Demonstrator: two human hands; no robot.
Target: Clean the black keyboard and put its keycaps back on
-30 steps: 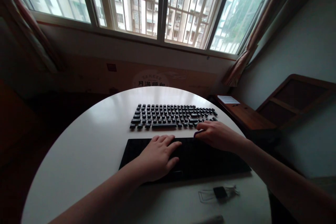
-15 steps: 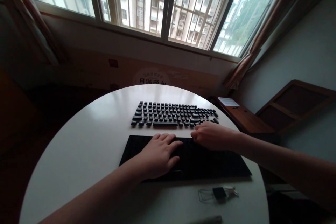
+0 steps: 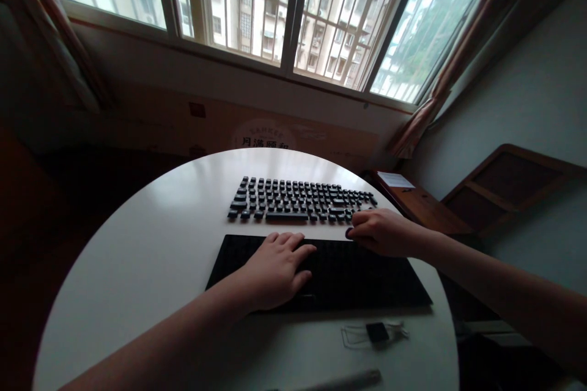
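Note:
My left hand lies flat, fingers spread, on a flat black panel that looks like a keyboard base. At the panel's far edge, my right hand is closed in a pinch. A small dark piece shows at its fingertips, too small to name. Just beyond both hands, black keycaps stand in rows laid out like a keyboard. The right hand is close to the near right end of these rows and hides part of the panel.
Everything lies on a round white table. Near its front are a wire tool with a dark block, like a keycap puller, and a grey rod. A wooden side table with paper stands right, below the barred window.
My right hand has moved a little to the right along the panel's far edge, and the small dark piece now shows at its fingertips. My left hand stays on the panel.

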